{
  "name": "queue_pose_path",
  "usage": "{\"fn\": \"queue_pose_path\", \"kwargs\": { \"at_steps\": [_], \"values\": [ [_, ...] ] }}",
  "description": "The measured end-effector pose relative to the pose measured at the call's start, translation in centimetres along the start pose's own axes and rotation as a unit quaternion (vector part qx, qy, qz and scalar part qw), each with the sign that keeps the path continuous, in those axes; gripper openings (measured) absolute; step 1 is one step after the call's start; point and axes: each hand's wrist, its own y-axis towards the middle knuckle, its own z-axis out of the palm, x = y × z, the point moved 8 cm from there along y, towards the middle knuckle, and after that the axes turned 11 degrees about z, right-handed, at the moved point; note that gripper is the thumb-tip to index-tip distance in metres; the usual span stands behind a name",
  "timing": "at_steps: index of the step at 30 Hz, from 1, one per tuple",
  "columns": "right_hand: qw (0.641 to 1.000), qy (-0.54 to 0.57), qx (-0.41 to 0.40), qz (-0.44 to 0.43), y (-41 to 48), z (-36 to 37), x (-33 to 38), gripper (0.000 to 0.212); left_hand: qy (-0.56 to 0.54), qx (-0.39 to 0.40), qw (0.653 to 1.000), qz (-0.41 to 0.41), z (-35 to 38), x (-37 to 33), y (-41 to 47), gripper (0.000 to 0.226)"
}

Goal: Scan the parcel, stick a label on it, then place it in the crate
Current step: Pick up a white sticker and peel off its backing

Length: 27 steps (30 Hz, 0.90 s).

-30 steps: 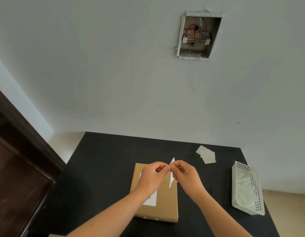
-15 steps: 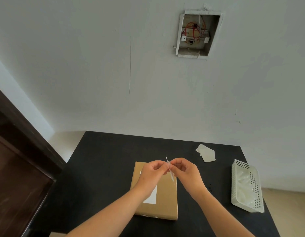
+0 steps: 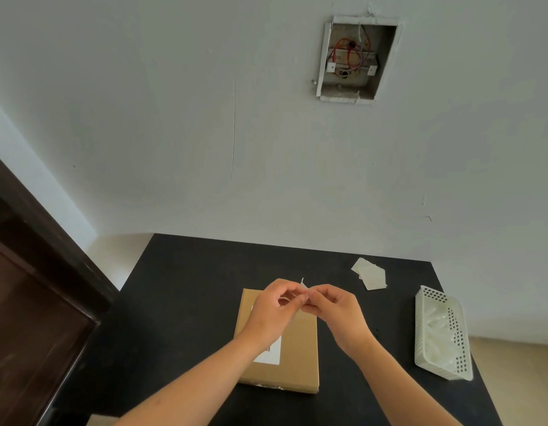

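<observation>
While both forearms reach in from 6 o'clock, the head view shows the left hand (image 3: 274, 305) and right hand (image 3: 334, 305) meeting fingertip to fingertip above the far edge of the parcel (image 3: 297, 358). Both hands have curled fingers with thumb and forefinger closed narrowly, pinching a small white label (image 3: 302, 282) between them. One pointed corner of it stands up at 12 o'clock from the pinch. The knuckles of both hands face the camera and the wrists are raised clear of the box.

The parcel, a flat brown cardboard box, lies on the black table (image 3: 189, 287) near its centre, directly under the hands. A white sheet (image 3: 271, 353) is stuck to its top, partly covered by the left wrist. It carries short dark bars like a barcode, too small to read.

The crate (image 3: 441, 333), a white perforated basket, sits at the table's 3 o'clock edge, well apart from the parcel. A small stack of pale slips (image 3: 369, 276) lies at 1 o'clock.
</observation>
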Motion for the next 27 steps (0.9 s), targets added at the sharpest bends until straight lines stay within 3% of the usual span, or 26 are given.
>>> {"fn": "queue_pose_path", "kwargs": {
  "at_steps": [4, 10, 12, 15, 19, 23, 27],
  "values": [
    [0.992, 0.106, 0.069, 0.026, -0.2, 0.2, 0.0, 0.019, 0.024, -0.009, 0.999, 0.031, -0.2, -0.5, 0.3, 0.006],
    [0.977, 0.159, 0.137, 0.024, -0.4, 0.4, 0.5, 0.023, 0.015, -0.018, 1.000, 0.000, -0.6, -0.5, 0.2, 0.023],
    [0.977, 0.158, 0.138, 0.031, -0.3, 0.3, 0.6, 0.023, -0.056, -0.045, 0.994, -0.079, -0.8, 0.3, 0.1, 0.044],
    [0.982, 0.134, 0.123, 0.041, 0.1, 0.0, 0.8, 0.034, -0.211, -0.040, 0.943, -0.254, -0.1, 2.4, -0.8, 0.072],
    [0.982, 0.129, 0.131, 0.046, 0.5, -0.1, 1.1, 0.027, -0.352, -0.011, 0.886, -0.302, 0.5, 3.2, -1.1, 0.049],
    [0.974, 0.150, 0.154, 0.071, 0.5, 0.3, 0.0, 0.033, -0.373, -0.085, 0.882, -0.274, -0.5, 3.3, -0.5, 0.027],
    [0.973, 0.119, 0.190, 0.054, -0.4, 0.9, -0.5, 0.025, -0.364, -0.133, 0.888, -0.249, -1.8, 3.2, 0.2, 0.020]
  ]
}}
